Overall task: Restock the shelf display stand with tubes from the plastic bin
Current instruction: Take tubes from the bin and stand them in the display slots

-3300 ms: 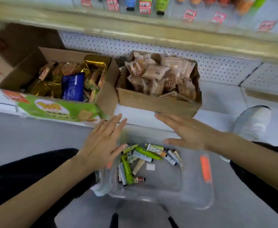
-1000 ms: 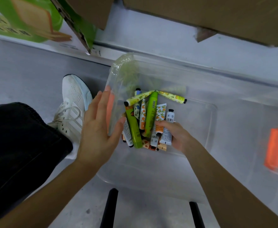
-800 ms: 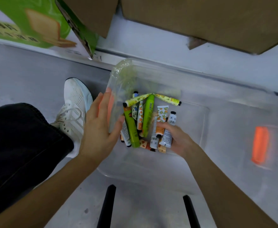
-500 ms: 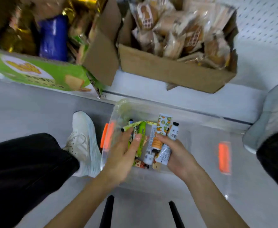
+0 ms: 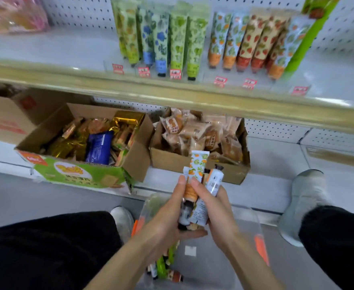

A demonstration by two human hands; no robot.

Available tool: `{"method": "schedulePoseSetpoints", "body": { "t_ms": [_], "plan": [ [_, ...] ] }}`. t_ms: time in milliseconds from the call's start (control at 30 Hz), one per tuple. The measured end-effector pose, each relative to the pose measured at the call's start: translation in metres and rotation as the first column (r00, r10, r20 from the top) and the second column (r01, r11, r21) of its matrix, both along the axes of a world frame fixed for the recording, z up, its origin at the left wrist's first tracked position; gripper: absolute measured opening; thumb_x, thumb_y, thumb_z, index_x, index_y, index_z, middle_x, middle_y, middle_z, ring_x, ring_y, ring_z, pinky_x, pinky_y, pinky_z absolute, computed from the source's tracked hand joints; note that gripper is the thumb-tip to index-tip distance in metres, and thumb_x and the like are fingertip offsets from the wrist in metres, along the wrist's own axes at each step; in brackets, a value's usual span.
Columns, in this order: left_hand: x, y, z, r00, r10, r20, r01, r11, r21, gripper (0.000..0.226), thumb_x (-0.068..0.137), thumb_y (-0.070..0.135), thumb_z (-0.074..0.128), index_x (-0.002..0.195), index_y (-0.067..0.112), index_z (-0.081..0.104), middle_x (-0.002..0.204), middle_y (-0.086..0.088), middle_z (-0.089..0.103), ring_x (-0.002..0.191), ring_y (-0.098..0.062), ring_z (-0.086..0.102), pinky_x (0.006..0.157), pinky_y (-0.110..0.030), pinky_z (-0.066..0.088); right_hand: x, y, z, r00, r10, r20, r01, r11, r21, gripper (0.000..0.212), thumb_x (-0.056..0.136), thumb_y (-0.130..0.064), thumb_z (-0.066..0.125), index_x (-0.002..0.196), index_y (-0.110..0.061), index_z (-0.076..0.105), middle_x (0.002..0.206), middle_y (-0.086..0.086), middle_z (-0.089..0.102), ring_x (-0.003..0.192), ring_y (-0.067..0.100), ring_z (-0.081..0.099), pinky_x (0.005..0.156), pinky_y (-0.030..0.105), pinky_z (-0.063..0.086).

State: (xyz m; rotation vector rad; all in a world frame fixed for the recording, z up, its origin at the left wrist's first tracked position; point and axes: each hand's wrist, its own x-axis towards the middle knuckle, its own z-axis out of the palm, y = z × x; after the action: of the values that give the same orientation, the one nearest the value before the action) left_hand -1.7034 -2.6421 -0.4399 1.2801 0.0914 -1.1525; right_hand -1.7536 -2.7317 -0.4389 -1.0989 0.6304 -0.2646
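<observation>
Grab step, carry pending: small orange-print and white plastic tubes (image 5: 199, 164) gripped upright by curled fingers (image 5: 202, 190) of left hand (image 5: 167, 222) and right hand (image 5: 220, 214), above clear plastic bin (image 5: 213, 268); next, probably a lift to the clear shelf display stand (image 5: 205, 76).

The plastic bin (image 5: 201, 268) sits at 6 o'clock, loose tubes (image 5: 161, 268) in it. Above it the left hand (image 5: 163, 222) and right hand (image 5: 220, 214) hold a bundle of tubes (image 5: 199, 164) between them. On the lower shelf (image 5: 276, 160) a snack carton (image 5: 136, 162) stands at 10 o'clock, a pastry box (image 5: 167, 160) right of it. Upright tubes (image 5: 180, 38) fill the upper shelf (image 5: 67, 45) at 12.
</observation>
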Motion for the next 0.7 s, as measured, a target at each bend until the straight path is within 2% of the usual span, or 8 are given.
{"method": "schedulePoseSetpoints", "body": {
  "t_ms": [67,133,233,333,433,567,633,700],
  "plan": [
    [-0.005,-0.011,0.014,0.998,0.06,-0.014,-0.061,0.997,-0.047,0.059,0.063,0.068,0.054,0.103,0.027,0.071,0.1,0.0,0.075,0.096,-0.021,0.07,0.09,-0.053,0.052,-0.001,-0.003,0.015,0.999,-0.044,0.014,0.044,0.998,-0.043,0.019,0.076,-0.03,0.069,0.093,-0.022,0.067,0.087,0.003,0.076,0.082,0.018,0.072,0.072,0.032,0.056],
    [-0.009,-0.02,0.026,0.997,0.074,0.032,-0.072,0.995,-0.073,0.042,0.081,0.06,0.05,0.1,0.029,0.07,0.092,0.003,0.076,0.09,-0.018,0.071,0.088,-0.053,0.053,-0.001,-0.009,0.028,0.997,-0.071,0.037,0.074,0.993,-0.096,0.02,0.077,-0.031,0.069,0.091,-0.018,0.066,0.082,0.005,0.075,0.077,0.018,0.072,0.068,0.03,0.056],
    [-0.012,-0.028,0.04,0.993,0.052,0.103,-0.045,0.996,-0.073,0.036,0.091,0.054,0.044,0.101,0.029,0.068,0.089,0.002,0.076,0.09,-0.021,0.071,0.09,-0.051,0.053,-0.003,-0.017,0.046,0.992,-0.108,0.066,0.116,0.983,-0.139,0.027,0.081,-0.037,0.063,0.095,-0.014,0.067,0.08,0.004,0.074,0.074,0.017,0.07,0.069,0.031,0.056],
    [-0.014,-0.032,0.052,0.993,0.024,0.119,-0.013,0.996,-0.091,0.037,0.088,0.05,0.05,0.105,0.023,0.067,0.095,-0.005,0.076,0.092,-0.025,0.071,0.093,-0.053,0.051,-0.008,-0.023,0.061,0.99,-0.119,0.08,0.132,0.976,-0.175,0.03,0.083,-0.043,0.054,0.089,-0.018,0.069,0.08,0.0,0.075,0.075,0.013,0.071,0.071,0.026,0.056],
    [-0.011,-0.035,0.064,0.983,0.019,0.182,0.005,0.991,-0.131,0.044,0.072,0.05,0.058,0.102,0.021,0.069,0.093,-0.005,0.076,0.09,-0.024,0.072,0.093,-0.05,0.051,-0.007,-0.029,0.075,0.993,-0.111,0.032,0.115,0.974,-0.194,0.034,0.086,-0.046,0.052,0.082,-0.018,0.071,0.076,0.002,0.075,0.071,0.014,0.072,0.066,0.026,0.057],
    [-0.006,-0.037,0.078,0.982,0.078,0.172,-0.041,0.977,-0.207,0.022,0.078,0.038,0.059,0.091,0.022,0.068,0.079,-0.002,0.076,0.074,-0.021,0.074,0.077,-0.045,0.056,0.0,-0.037,0.092,0.997,-0.068,0.028,0.072,0.98,-0.188,0.037,0.092,-0.042,0.048,0.089,-0.014,0.072,0.08,0.005,0.076,0.073,0.016,0.073,0.062,0.024,0.056],
    [-0.002,-0.038,0.083,0.979,0.067,0.195,-0.018,0.971,-0.24,0.028,0.073,0.037,0.062,0.096,0.022,0.068,0.084,-0.003,0.076,0.078,-0.022,0.074,0.072,-0.043,0.057,0.003,-0.039,0.098,0.998,-0.043,0.044,0.051,0.977,-0.206,0.04,0.092,-0.042,0.048,0.092,-0.009,0.071,0.082,0.008,0.075,0.075,0.018,0.073,0.065,0.027,0.058],
    [0.003,-0.039,0.087,0.967,0.05,0.249,0.011,0.971,-0.238,0.037,0.068,0.038,0.064,0.102,0.023,0.068,0.09,-0.003,0.076,0.083,-0.021,0.073,0.074,-0.042,0.057,0.006,-0.043,0.102,0.999,-0.035,0.038,0.044,0.959,-0.281,0.044,0.09,-0.046,0.048,0.094,-0.008,0.07,0.086,0.01,0.075,0.079,0.02,0.072,0.074,0.032,0.058]
  ]
}}
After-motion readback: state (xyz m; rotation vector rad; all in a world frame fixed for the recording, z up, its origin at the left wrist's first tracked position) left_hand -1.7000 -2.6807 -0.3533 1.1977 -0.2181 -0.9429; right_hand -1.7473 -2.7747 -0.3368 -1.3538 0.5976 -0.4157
